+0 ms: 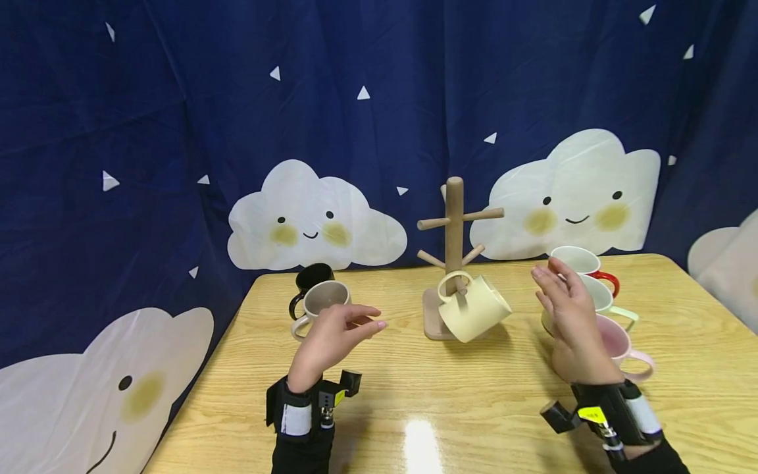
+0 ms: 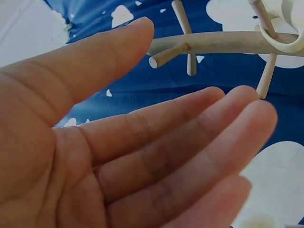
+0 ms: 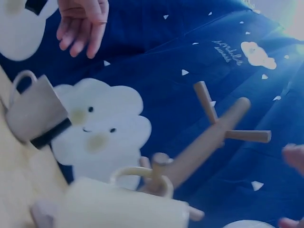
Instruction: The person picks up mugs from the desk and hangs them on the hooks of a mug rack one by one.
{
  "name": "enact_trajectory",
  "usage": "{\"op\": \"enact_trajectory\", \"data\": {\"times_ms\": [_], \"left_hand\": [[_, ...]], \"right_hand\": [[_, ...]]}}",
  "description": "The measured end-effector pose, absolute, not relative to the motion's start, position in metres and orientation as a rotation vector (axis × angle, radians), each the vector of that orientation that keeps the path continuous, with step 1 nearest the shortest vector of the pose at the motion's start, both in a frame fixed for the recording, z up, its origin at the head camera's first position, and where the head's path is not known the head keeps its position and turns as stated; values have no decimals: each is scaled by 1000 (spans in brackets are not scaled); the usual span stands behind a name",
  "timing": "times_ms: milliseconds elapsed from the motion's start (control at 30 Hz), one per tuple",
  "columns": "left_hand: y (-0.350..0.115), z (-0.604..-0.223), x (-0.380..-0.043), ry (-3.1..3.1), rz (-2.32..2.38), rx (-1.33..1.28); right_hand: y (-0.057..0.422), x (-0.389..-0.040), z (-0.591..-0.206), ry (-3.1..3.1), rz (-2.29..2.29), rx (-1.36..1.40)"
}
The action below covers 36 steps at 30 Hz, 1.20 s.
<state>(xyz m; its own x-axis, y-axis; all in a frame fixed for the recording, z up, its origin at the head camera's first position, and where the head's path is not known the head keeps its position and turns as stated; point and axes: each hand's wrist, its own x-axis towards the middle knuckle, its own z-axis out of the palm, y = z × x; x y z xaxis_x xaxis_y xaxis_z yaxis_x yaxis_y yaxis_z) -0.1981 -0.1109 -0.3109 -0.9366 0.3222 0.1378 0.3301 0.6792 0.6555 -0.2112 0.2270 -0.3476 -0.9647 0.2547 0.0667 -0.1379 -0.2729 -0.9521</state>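
Observation:
A pale yellow mug (image 1: 476,309) hangs tilted by its handle from a low front peg of the wooden mug tree (image 1: 454,230). To its left, my left hand (image 1: 336,336) is held over the table with relaxed, nearly straight fingers and nothing in them; the left wrist view shows its bare palm (image 2: 71,166). On the other side my right hand (image 1: 571,322) is raised, fingers loosely extended and holding nothing. It partly covers a pink mug (image 1: 616,339) and a pale green-handled mug (image 1: 598,294). In the right wrist view the yellow mug (image 3: 123,206) appears close, its handle around the peg.
A white mug with a red handle (image 1: 576,259) stands behind the others on the right. On the left are a black mug (image 1: 314,274) and a beige mug (image 1: 327,296). Behind the wooden table (image 1: 379,382) hangs a dark blue curtain (image 1: 379,131) with clouds.

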Motion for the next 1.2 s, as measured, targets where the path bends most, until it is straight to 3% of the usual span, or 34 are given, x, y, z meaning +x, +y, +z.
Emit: {"op": "enact_trajectory", "data": {"times_ms": [233, 433, 900, 1200], "left_hand": [[-110, -313, -200, -2868, -1088, -547], [-108, -317, -203, -2880, -960, -480], [-102, -327, -211, -2959, -703, -503], [-96, -335, -214, -3010, -632, -581]], "right_hand": [[240, -199, -339, -2308, 1401, 286], [242, -186, -329, -2729, 610, 442], [244, -186, -337, -2997, 350, 606], [242, -190, -345, -3028, 424, 701]]}}
